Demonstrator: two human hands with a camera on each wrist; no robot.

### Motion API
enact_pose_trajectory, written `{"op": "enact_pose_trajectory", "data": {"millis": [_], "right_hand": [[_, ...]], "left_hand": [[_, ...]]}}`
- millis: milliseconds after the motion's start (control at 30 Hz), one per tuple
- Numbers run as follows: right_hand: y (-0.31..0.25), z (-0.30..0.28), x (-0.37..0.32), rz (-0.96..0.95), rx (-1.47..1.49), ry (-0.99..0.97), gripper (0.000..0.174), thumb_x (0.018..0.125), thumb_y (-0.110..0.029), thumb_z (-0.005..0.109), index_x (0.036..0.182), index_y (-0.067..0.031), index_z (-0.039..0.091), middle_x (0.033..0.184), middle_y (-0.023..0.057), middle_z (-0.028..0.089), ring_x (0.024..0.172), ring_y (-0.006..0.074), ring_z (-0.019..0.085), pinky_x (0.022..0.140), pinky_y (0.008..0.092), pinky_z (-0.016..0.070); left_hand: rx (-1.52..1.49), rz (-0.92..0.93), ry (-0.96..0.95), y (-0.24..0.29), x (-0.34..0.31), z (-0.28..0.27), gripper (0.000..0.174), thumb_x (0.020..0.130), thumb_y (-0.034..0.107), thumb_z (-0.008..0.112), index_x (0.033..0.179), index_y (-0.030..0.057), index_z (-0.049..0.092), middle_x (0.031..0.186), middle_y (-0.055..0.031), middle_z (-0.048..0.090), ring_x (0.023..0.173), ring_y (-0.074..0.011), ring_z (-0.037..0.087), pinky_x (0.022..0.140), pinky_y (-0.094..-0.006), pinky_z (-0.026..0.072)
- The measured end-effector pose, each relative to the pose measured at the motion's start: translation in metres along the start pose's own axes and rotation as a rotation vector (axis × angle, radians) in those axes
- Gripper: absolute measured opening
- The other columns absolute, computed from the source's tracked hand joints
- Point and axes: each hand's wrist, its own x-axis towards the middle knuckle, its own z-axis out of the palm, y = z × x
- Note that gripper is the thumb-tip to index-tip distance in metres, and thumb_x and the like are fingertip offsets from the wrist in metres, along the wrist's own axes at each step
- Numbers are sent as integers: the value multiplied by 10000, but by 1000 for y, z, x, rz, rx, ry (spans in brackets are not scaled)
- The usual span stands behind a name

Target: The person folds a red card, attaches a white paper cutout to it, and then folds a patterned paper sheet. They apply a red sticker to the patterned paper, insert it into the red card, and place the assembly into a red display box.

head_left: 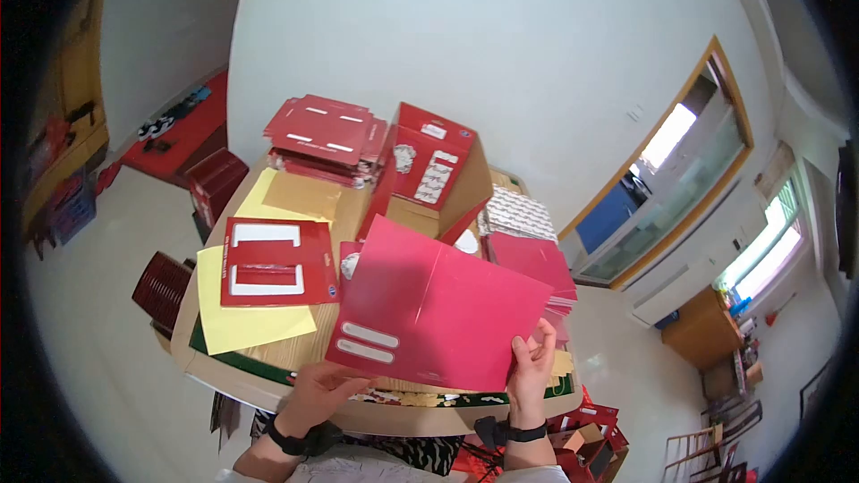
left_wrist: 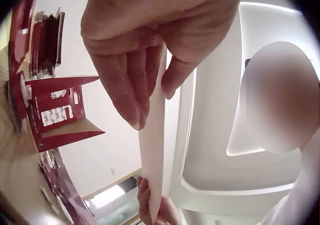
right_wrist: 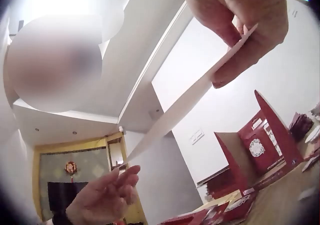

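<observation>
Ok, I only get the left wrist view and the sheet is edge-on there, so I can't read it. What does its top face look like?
Observer: The sheet is red on top, with two white bars near its lower left corner.
Operator: I see fingers at its far end. Where do they hold it?
Observer: That is the right hand, gripping the sheet's lower right edge.
Operator: What lies beside it on the left?
Observer: On the table, a yellow paper with a red card lying on it.
</observation>
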Motion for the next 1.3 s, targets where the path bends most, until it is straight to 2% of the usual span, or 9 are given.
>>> {"op": "enact_pose_trajectory", "data": {"millis": [267, 367, 400, 500, 533, 633, 667, 867, 1300], "right_hand": [[10, 6, -18, 100, -130, -157, 557, 816, 92, 503, 1289, -89, 271, 1056, 145, 584, 924, 171, 588, 813, 300, 478], [-4, 23, -27, -2, -188, -220, 746, 795, 70, 558, 1383, -134, 145, 1219, 185, 480, 1022, 205, 550, 832, 314, 473], [2, 24, -25, -246, -268, -345, 773, 772, 32, 604, 1404, -138, 191, 1365, 243, 290, 1179, 321, 443, 941, 418, 389], [-30, 28, -23, -591, -961, -658, 708, 685, -68, 728, 1313, -117, 404, 1409, 251, 186, 1225, 367, 375, 1023, 466, 281], [-35, 37, -28, -547, -905, -612, 458, 688, -92, 710, 1131, -100, 596, 1375, 222, 304, 1231, 364, 380, 1063, 494, 179], [-31, 17, -17, -606, -1049, -776, 353, 715, -107, 680, 1065, -135, 644, 1258, 142, 486, 1206, 299, 438, 1049, 499, 212], [-29, 19, -16, -627, -956, -715, 252, 722, -77, 641, 970, -110, 671, 1033, 83, 628, 1070, 233, 557, 1040, 505, 233], [-36, 29, -13, -525, -811, -655, 74, 723, -66, 657, 795, -51, 646, 800, 63, 663, 818, 227, 640, 1018, 507, 282], [-37, 31, -11, -443, -668, -671, 94, 734, -35, 675, 824, -46, 649, 843, 104, 650, 860, 230, 628, 960, 459, 375]], "left_hand": [[39, 11, 333, 2, -1, 8, 203, 784, 87, 653, 972, 56, 583, 876, -24, 620, 803, -140, 585, 706, -278, 479], [-135, 63, 382, -21, 3, -2, 229, 811, 37, 602, 1030, 75, 546, 926, -28, 589, 853, -145, 576, 724, -280, 481], [-339, 57, 410, -20, 6, -3, 233, 811, 25, 602, 1031, 75, 542, 928, -22, 586, 855, -136, 574, 719, -271, 477], [-604, 65, 429, -8, 9, -5, 269, 817, -26, 566, 1059, 79, 515, 951, -24, 567, 882, -141, 573, 738, -271, 490], [-642, 58, 432, 1, 8, -4, 276, 818, -26, 562, 1069, 75, 506, 959, -27, 565, 891, -145, 574, 746, -278, 496], [-685, 43, 395, 2, 8, -6, 302, 824, -30, 545, 1105, 63, 483, 1004, -49, 564, 916, -168, 579, 742, -308, 521], [-665, 44, 397, 1, 8, -5, 301, 826, -28, 541, 1108, 59, 482, 1007, -55, 568, 911, -176, 585, 722, -316, 529], [-591, -20, 352, 2, 7, -4, 297, 853, 85, 493, 1141, 19, 458, 978, -118, 601, 790, -246, 640, 574, -360, 575], [-594, -8, 294, 12, 7, -3, 283, 883, 112, 440, 1129, -27, 453, 943, -143, 620, 760, -269, 647, 625, -369, 567]]}}
